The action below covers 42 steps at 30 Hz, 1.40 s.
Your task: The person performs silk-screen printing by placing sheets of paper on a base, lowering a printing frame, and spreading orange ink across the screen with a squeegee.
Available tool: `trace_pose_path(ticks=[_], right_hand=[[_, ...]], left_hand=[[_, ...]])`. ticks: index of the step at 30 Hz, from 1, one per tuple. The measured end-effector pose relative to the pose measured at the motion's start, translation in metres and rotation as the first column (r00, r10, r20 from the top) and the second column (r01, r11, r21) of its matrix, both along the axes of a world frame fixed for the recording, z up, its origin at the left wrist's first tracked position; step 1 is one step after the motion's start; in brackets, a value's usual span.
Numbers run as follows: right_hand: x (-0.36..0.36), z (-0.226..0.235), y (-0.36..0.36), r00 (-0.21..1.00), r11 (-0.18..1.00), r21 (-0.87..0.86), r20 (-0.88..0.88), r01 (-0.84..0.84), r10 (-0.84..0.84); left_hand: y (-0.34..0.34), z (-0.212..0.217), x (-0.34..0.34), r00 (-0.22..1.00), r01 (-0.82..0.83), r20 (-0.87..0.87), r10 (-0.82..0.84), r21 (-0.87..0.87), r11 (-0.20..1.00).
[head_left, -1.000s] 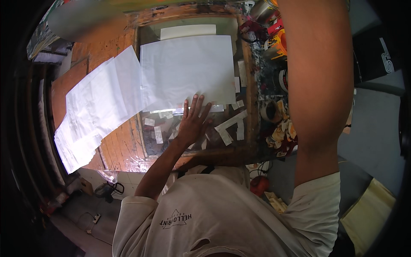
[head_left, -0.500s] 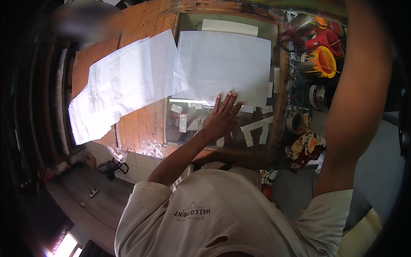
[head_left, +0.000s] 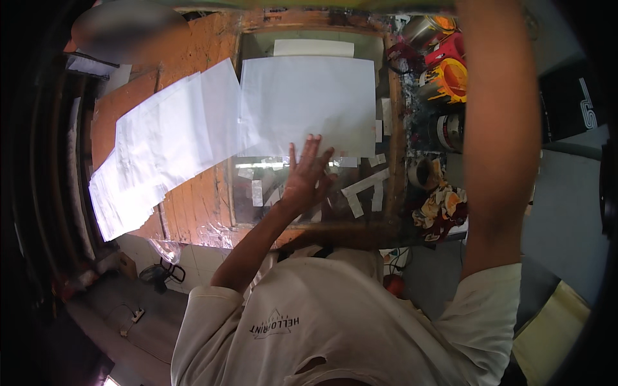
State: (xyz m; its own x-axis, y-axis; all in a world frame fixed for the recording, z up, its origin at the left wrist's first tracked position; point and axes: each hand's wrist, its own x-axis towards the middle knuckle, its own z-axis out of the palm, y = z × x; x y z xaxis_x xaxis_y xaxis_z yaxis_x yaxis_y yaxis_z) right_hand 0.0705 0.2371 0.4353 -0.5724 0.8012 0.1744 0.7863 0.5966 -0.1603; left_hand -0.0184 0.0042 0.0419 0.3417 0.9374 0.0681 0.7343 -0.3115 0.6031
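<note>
My left hand (head_left: 308, 172) is open, its fingers spread over the lower edge of a pale, translucent sheet (head_left: 309, 103). Whether the fingertips touch the sheet I cannot tell. The sheet lies flat on a glass panel (head_left: 283, 199) set in a wooden table, with a narrow white strip (head_left: 314, 47) beyond its far edge. My right forearm (head_left: 501, 116) stretches up past the right side of the table, and its hand is outside the picture. Left of the sheet, a fanned stack of white sheets (head_left: 161, 138) rests on the wood.
Pieces of tape (head_left: 365, 183) stick to the glass. Along the right side stand a yellow-smeared paint pot (head_left: 450, 80), a dark can (head_left: 444, 132), a tape roll (head_left: 423, 174) and a paint-stained rag (head_left: 439, 204). A blurred greenish bar (head_left: 380, 9) crosses the top edge.
The view has shifted, moving the table leftward in the picture. My left hand's fingers have drawn back slightly toward the sheet's near edge and spread more. My right arm is still raised.
</note>
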Motion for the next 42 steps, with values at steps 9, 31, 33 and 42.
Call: trace_pose_path(ticks=[9,31,33,42], right_hand=[[0.013,-0.223,-0.172,0.977,0.991,0.137,-0.212,0.001,0.029],[-0.006,-0.382,-0.098,0.997,0.988,0.149,-0.073,0.045,-0.034],[-0.011,-0.390,-0.051,0.996,0.980,0.191,-0.078,0.057,-0.043],[-0.026,-0.386,0.091,0.995,0.995,-0.015,0.023,0.094,-0.094]], left_hand=[[-0.066,0.143,-0.039,-0.375,0.067,0.730,0.571,-0.593,0.802],[-0.072,0.022,-0.044,-0.254,0.085,0.246,0.935,-0.958,0.275],[-0.071,0.023,-0.044,-0.265,0.088,0.234,0.935,-0.960,0.265],[-0.070,0.026,-0.045,-0.261,0.090,0.219,0.940,-0.964,0.250]])
